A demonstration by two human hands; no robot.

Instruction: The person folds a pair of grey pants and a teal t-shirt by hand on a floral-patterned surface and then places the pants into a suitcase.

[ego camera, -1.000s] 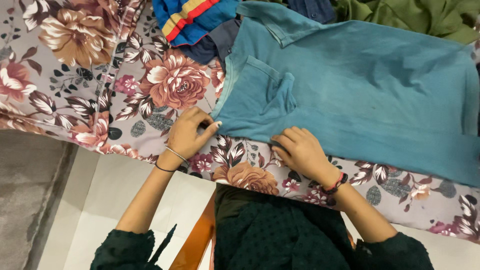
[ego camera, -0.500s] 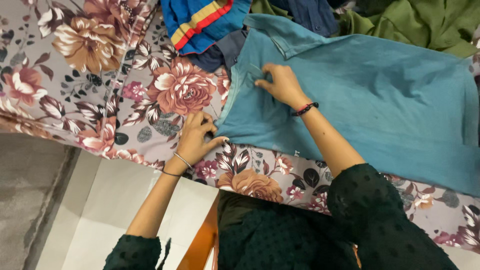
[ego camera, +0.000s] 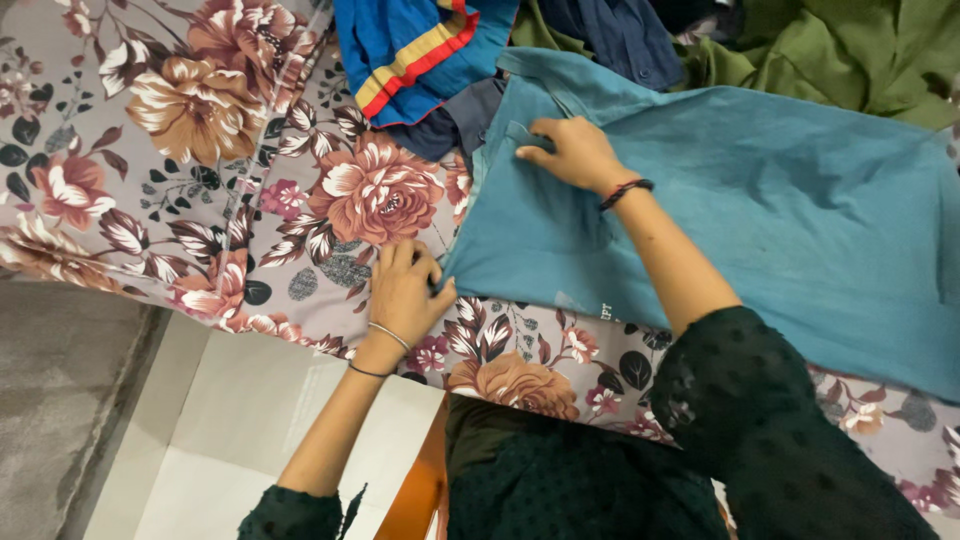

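A teal shirt (ego camera: 760, 200) lies spread on a floral bedsheet (ego camera: 230, 180). My left hand (ego camera: 405, 285) pinches the shirt's near left corner at the bed's edge. Farther up, my right hand (ego camera: 572, 152) grips the folded sleeve edge close to the shirt's collar. Both wrists carry thin bracelets.
A blue garment with red and yellow stripes (ego camera: 420, 45), a dark blue garment (ego camera: 615, 30) and green clothing (ego camera: 850, 50) lie heaped at the far side of the bed. Pale floor tiles (ego camera: 230, 450) and a grey mat (ego camera: 60, 400) are below left.
My right hand left the shirt's near hem, reached up to the sleeve near the collar and took hold there. My left hand kept its hold on the corner.
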